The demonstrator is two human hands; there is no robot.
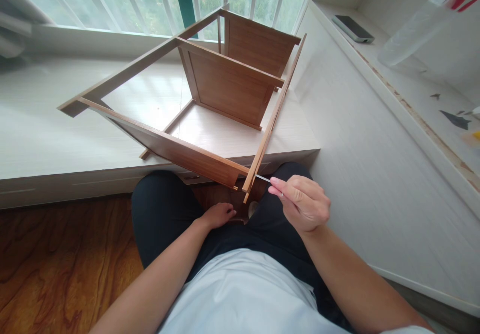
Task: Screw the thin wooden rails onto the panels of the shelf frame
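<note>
A wooden shelf frame with several brown panels lies on its side on the pale window ledge, its near end jutting out over my knees. My right hand is closed in a pinch on a thin metal hex key. The key's far tip meets the outer side of the right-hand rail, close to the rail's near end; whether it sits in a screw head is too small to make out. Low on my lap rests my left hand, fingers loosely extended, holding nothing I can see and apart from the frame.
A white side panel rises close on the right. On the shelf above it are a phone, a clear plastic bottle and dark scraps. A barred window stands behind the frame. Wooden floor lies at left.
</note>
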